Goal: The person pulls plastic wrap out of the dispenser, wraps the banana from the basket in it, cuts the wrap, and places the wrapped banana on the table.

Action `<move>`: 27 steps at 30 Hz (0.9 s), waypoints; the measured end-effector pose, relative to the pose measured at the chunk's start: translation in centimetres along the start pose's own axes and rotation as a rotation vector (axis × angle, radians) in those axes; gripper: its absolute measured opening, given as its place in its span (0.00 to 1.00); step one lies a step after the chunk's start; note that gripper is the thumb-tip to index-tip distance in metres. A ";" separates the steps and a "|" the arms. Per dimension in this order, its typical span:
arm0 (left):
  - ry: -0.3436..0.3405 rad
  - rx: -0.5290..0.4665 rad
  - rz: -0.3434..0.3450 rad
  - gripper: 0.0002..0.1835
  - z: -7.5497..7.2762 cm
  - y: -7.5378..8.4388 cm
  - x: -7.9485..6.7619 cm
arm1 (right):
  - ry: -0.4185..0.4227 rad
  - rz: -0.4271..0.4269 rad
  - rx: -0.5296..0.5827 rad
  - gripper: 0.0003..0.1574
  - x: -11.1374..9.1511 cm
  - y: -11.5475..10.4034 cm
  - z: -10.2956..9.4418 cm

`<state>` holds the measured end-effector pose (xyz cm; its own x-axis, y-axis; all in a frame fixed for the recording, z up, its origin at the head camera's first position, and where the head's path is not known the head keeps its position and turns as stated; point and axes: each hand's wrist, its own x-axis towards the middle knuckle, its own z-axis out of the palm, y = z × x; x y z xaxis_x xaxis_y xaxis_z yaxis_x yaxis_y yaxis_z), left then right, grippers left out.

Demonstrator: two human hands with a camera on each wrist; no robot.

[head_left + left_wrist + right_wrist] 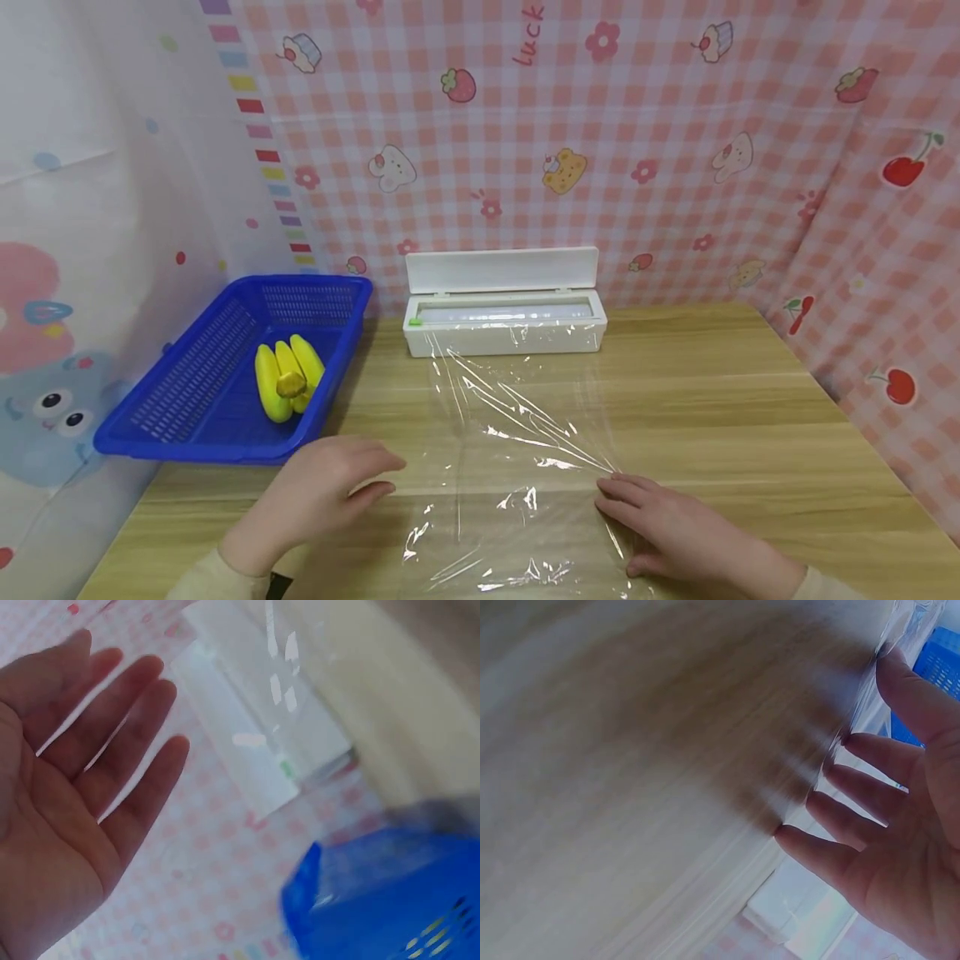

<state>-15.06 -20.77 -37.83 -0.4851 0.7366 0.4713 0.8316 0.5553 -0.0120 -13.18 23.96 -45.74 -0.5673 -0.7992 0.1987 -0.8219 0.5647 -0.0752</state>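
Observation:
A sheet of clear plastic wrap [517, 500] stretches over the table from a white wrap dispenser box [504, 340], whose lid stands raised. My right hand [675, 529] touches the right edge of the wrap with its fingertips, fingers spread and fairly straight, as the right wrist view also shows. My left hand [322, 492] hovers beside the wrap's left edge, holding nothing; its fingers look relaxed and apart in the left wrist view. Diagonal creases run across the wrap from the box toward the right fingertips.
To the left stands a blue plastic basket [225, 450] with a bunch of yellow bananas [277, 383] in it. A bright green piece [416, 322] sits at the left end of the dispenser's slot. Patterned cloth [510, 133] hangs behind the wooden table [750, 433] and on both sides.

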 end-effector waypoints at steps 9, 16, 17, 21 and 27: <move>0.125 0.114 -0.301 0.15 -3.3 -2.5 1.1 | -0.037 0.026 0.027 0.47 0.0 0.1 -0.2; 0.109 0.144 -0.534 0.17 -4.5 -4.5 0.7 | -0.024 0.002 0.007 0.48 0.0 0.1 -0.1; 0.109 0.147 -0.560 0.18 -4.6 -4.8 0.6 | -0.025 0.001 0.006 0.48 0.0 0.1 -0.2; 0.076 0.132 -0.672 0.21 -5.0 -5.8 0.3 | -0.031 0.007 0.012 0.48 0.0 0.1 -0.2; -0.044 0.069 -0.832 0.29 -4.8 -7.0 -0.3 | -0.049 0.025 0.025 0.48 0.0 0.0 -0.3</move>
<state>-19.41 -26.73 -33.63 -0.9448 0.0894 0.3153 0.1796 0.9460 0.2699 -13.20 24.04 -45.45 -0.5889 -0.7945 0.1484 -0.8082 0.5797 -0.1036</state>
